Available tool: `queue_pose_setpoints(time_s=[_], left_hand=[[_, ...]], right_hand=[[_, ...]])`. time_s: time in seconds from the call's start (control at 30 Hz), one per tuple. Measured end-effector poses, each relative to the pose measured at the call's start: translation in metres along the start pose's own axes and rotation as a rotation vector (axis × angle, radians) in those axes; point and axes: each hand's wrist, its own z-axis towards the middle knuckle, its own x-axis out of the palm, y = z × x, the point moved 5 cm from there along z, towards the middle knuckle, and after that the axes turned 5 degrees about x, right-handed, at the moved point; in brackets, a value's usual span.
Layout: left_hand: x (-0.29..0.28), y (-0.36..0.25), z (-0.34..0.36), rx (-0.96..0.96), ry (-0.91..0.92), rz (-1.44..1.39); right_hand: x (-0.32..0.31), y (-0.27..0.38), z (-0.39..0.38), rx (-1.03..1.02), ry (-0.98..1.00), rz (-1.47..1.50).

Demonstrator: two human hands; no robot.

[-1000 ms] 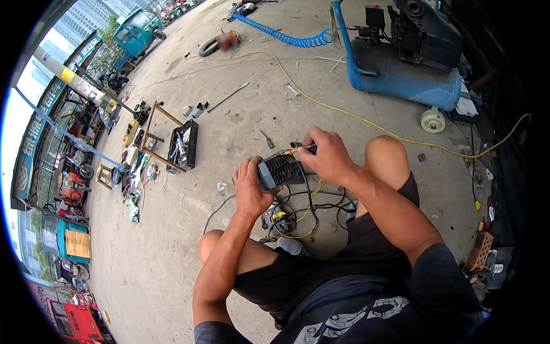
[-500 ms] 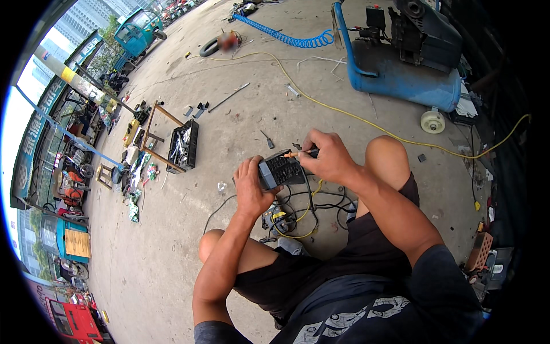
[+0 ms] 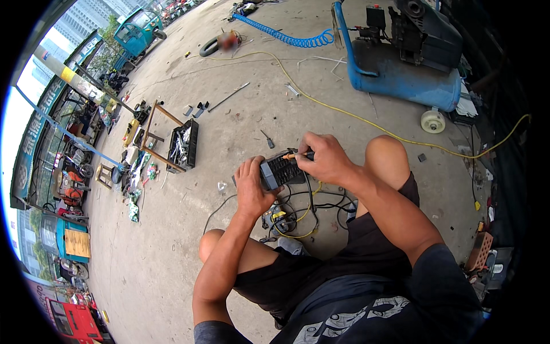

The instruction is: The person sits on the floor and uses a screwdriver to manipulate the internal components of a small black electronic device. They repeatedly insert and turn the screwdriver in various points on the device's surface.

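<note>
My left hand is closed round the left end of a dark device with a ribbed face. My right hand grips an orange and black screwdriver-like tool, held against the top of the device; its tip is too small to make out. A tangle of black and yellow cables hangs and lies below, around a grey piece of equipment. A loose screwdriver lies on the concrete floor beyond the device.
A blue air compressor stands at upper right with a coiled hose. A yellow cord crosses the floor. At left are a black crate of tools, a wooden frame, scattered clutter and parked vehicles. Bricks sit at right.
My right hand and the tool have shifted slightly down and sideways over the top of the device. My left hand is nearly still.
</note>
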Motion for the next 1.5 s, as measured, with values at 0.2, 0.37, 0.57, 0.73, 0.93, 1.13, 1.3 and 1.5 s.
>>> queue_pose_setpoints(time_s=[0.2,0.37,0.57,0.73,0.93,1.13,1.3,1.5], left_hand=[[-0.001,0.001,0.000,-0.009,-0.019,-0.012],[0.000,0.002,-0.001,-0.016,-0.021,-0.004],[0.002,0.002,0.000,-0.002,-0.014,0.015],[0.002,0.000,0.000,0.022,-0.012,0.036],[0.002,-0.004,0.001,0.047,-0.009,0.045],[0.003,-0.003,0.001,0.044,-0.015,0.038],[0.003,-0.001,0.001,0.032,-0.007,0.037],[0.002,-0.003,0.001,0.018,0.003,0.027]], right_hand=[[-0.006,-0.001,-0.003,-0.006,-0.144,-0.060],[-0.004,0.001,-0.003,0.010,-0.053,-0.021],[-0.002,0.005,-0.003,-0.002,-0.004,-0.045],[-0.001,0.005,-0.003,-0.019,0.000,-0.076],[0.004,0.000,-0.005,-0.078,-0.015,-0.114],[-0.007,0.006,-0.005,-0.081,-0.134,-0.123],[-0.007,0.001,-0.005,-0.053,-0.095,-0.083],[-0.008,-0.006,-0.002,-0.014,-0.201,-0.142]])
